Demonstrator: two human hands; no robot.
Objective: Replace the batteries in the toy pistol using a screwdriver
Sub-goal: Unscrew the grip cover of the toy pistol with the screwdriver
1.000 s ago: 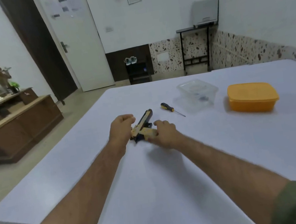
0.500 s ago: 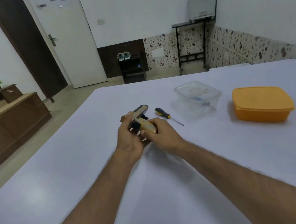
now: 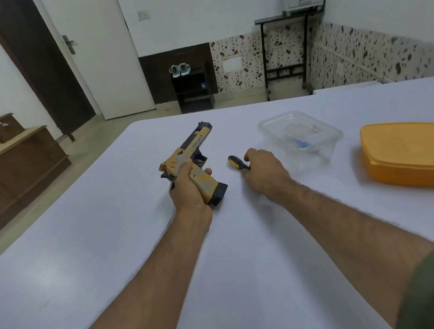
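— On the table [image 3: 112, 266], how far along is the job?
— Early, I judge: no cover is off the pistol [image 3: 190, 165] and no batteries show.
— Where is it?
— At centre, muzzle toward 12 o'clock, its grip wrapped by the left hand [image 3: 187, 189].
— And the right hand [image 3: 264, 172]?
— At 3 o'clock of the pistol, fingers curled round the screwdriver [image 3: 235, 162] handle; the tip is hidden.

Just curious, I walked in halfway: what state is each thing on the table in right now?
Toy pistol: held by left hand.
Screwdriver: handle gripped by right hand.
Clear tub: open, lidless.
Orange box: lid on.
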